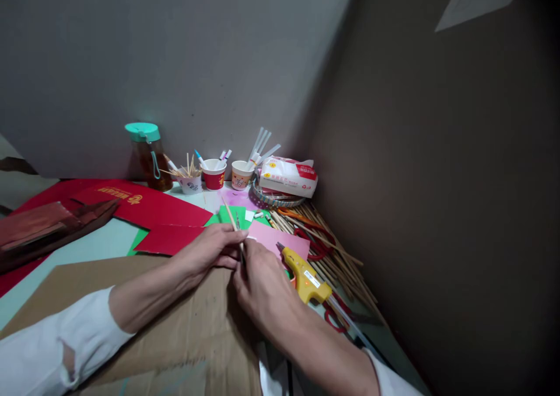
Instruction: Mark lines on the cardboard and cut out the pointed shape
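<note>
My left hand (219, 245) is closed, with its thumb and fingers pinching a thin wooden stick (228, 210) that slants up and away over the cardboard's far edge. Close against it, my right hand (265, 276) is closed too, its fingers curled at the stick's lower end. A narrow grey pointed tip (237, 220) shows just beside the stick. Most of that pointed thing is hidden by my hands, so its kind and what exactly the right fingers grip cannot be made out. Brown cardboard (175, 320) lies beneath both hands.
Right of my hands lie a yellow glue gun (306, 276), pink paper (286, 238), red-handled scissors (335, 320) and wooden sticks (350, 267). Paper cups (214, 177), a tissue pack (289, 177) and a bottle (151, 163) stand by the wall. Red folders (153, 206) lie left.
</note>
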Demonstrator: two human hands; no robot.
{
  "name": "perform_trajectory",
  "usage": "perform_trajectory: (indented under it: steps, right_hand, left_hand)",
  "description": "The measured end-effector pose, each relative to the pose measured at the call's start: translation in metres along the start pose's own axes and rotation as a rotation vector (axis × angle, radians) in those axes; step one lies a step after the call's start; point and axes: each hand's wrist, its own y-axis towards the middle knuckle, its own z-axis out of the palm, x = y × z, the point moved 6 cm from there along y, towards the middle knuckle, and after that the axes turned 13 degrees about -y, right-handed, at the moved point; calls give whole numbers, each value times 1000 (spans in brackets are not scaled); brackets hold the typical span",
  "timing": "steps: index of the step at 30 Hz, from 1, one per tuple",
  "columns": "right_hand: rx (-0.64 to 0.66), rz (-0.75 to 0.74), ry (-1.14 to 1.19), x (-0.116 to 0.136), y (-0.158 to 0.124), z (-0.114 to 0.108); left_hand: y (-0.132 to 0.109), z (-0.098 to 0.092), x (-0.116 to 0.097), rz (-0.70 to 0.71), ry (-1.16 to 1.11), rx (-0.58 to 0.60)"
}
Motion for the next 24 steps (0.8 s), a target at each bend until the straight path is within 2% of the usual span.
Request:
perform_trajectory:
  steps: [3, 5, 10, 14, 19, 24]
  right_hand:
    - [6, -90, 26, 12, -10, -4]
    - [18, -85, -15, 5, -7, -13]
    - [-21, 104, -271, -53, 35, -35]
    - [-3, 154, -404, -80, 69, -28]
    - [2, 119, -451, -79, 83, -18]
    - [0, 93, -398, -75, 90, -17]
  left_hand:
    - [0, -4, 5, 7, -59, -74]
    - [1, -5, 9, -10, -95, -96]
    - [3, -5, 16, -77, -140, -93]
    - [4, -8, 20, -67, -129, -97]
    - [5, -6, 21, -36, -136, -66]
    - [2, -5, 18, -15, -161, -67]
